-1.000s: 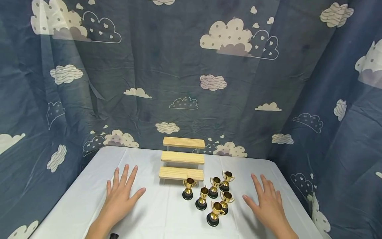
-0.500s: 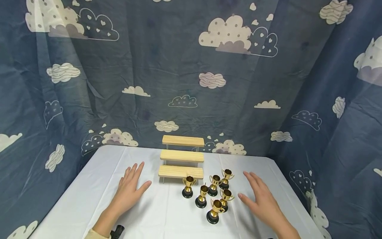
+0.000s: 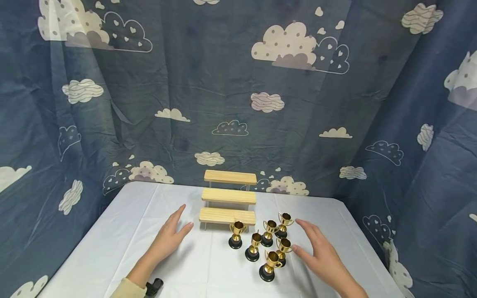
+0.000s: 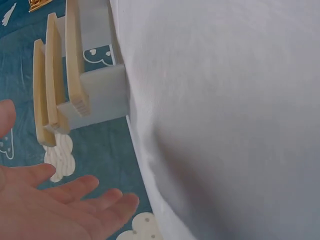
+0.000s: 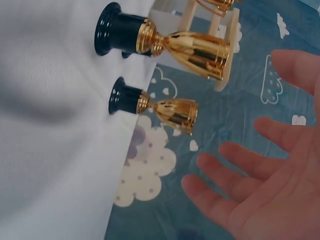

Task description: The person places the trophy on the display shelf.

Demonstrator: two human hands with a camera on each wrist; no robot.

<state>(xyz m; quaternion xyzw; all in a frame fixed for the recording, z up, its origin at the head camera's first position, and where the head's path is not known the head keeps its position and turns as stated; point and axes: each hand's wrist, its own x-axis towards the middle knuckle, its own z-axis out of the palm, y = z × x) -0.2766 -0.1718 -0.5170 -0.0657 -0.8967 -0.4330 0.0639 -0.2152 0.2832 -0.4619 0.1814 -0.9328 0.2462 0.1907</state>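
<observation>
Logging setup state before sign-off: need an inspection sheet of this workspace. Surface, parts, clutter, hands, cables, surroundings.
Surface: white cloth, faint fold lines.
Parts: six gold trophies with black bases, all upright on the cloth; three-tier wooden stand behind them, no trophy on its tiers.
Clutter: nothing seen.
Hands: left hand open, left of the stand, holding nothing; right hand open beside the rightmost trophies, holding nothing.
Cables: nothing seen.
Surroundings: dark blue cloud-print curtain behind and on both sides.
</observation>
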